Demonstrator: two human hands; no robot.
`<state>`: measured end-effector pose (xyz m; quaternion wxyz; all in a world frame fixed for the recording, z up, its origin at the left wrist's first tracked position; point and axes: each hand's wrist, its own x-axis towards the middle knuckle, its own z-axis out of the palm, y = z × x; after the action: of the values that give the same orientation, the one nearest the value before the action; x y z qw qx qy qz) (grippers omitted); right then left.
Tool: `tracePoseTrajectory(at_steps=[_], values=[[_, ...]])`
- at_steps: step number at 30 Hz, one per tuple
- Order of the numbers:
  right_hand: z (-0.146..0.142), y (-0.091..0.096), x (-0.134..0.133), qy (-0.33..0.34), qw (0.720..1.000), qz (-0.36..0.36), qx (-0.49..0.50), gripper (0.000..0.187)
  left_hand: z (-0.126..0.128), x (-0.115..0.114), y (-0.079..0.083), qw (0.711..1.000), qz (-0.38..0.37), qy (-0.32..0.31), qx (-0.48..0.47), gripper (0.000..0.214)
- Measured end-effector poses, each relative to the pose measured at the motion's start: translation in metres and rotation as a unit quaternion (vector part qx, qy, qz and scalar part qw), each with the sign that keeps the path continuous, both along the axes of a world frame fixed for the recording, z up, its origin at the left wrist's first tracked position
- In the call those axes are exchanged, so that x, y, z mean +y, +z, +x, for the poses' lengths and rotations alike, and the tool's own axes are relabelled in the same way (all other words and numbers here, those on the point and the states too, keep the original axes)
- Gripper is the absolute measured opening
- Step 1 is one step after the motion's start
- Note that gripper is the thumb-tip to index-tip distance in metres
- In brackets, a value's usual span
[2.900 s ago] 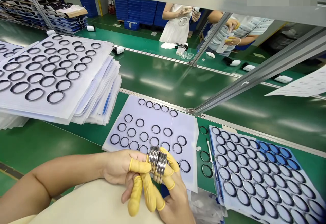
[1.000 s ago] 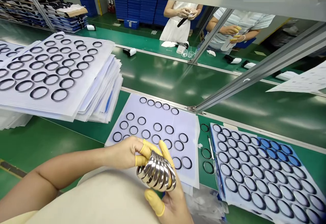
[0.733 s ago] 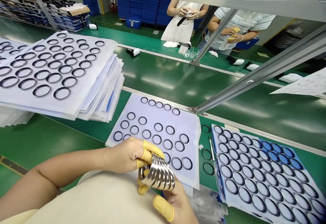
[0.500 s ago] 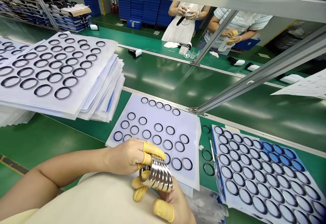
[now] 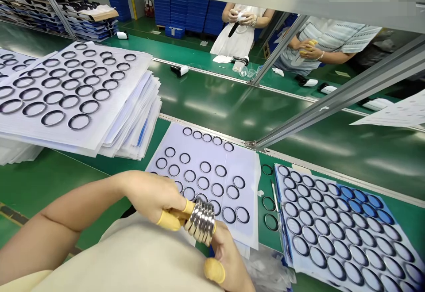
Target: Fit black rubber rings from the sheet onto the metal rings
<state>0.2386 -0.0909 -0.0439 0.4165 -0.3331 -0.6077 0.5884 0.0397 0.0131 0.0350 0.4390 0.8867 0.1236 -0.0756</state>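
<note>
A stack of shiny metal rings (image 5: 200, 221) is held edge-on in front of me, above the lower edge of a white sheet of black-rimmed rings (image 5: 202, 168). My left hand (image 5: 156, 199), its fingers in yellow finger cots, grips the stack from the left. My right hand (image 5: 226, 254) presses against its lower right side, with one yellow-cotted finger curled below. The stack and hands hide the sheet's lower left part.
A tall pile of ring sheets (image 5: 76, 97) lies to the left. A blue-backed ring sheet (image 5: 332, 225) lies to the right, with several loose rings (image 5: 270, 222) on the green belt beside it. An aluminium rail (image 5: 332, 119) crosses the bench. Two people work beyond it.
The ring stack has turned and bunched more tightly, standing more upright. My left hand has moved up and left, its fingertips now pointing right toward the stack's left end.
</note>
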Motion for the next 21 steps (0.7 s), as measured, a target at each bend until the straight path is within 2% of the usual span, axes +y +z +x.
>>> tracePoseTrajectory(at_steps=[2,3,5,10,12,13,15,18,21], values=[[0.0,0.001,0.001,-0.016,0.999,0.027,-0.011,0.076,0.004,-0.002,-0.004,0.99,-0.143,-0.016,0.011,0.007],[0.001,0.001,0.002,-0.02,0.999,0.033,-0.011,0.076,0.006,-0.004,-0.008,0.978,-0.205,-0.018,0.01,0.013],[0.002,0.0,0.003,-0.036,0.999,0.031,-0.01,0.079,0.011,-0.009,-0.019,0.959,-0.282,-0.016,0.003,0.029],[0.009,-0.008,0.0,-0.07,0.997,0.042,-0.014,0.091,0.015,-0.023,-0.04,0.947,-0.313,0.044,-0.055,0.061],[0.009,-0.011,-0.001,-0.076,0.995,0.059,-0.018,0.092,0.016,-0.027,-0.044,0.93,-0.342,0.083,-0.106,0.074],[0.008,-0.012,-0.002,-0.08,0.994,0.068,-0.018,0.091,0.017,-0.029,-0.046,0.914,-0.37,0.106,-0.127,0.077],[0.006,-0.013,-0.002,-0.095,0.991,0.088,-0.013,0.088,0.02,-0.033,-0.049,0.864,-0.453,0.161,-0.15,0.077],[0.001,-0.01,-0.002,-0.124,0.985,0.122,-0.021,0.088,0.025,-0.035,-0.054,0.781,-0.541,0.278,-0.142,0.056],[-0.002,-0.007,-0.004,-0.137,0.98,0.138,-0.048,0.09,0.028,-0.034,-0.056,0.745,-0.552,0.358,-0.114,0.03]])
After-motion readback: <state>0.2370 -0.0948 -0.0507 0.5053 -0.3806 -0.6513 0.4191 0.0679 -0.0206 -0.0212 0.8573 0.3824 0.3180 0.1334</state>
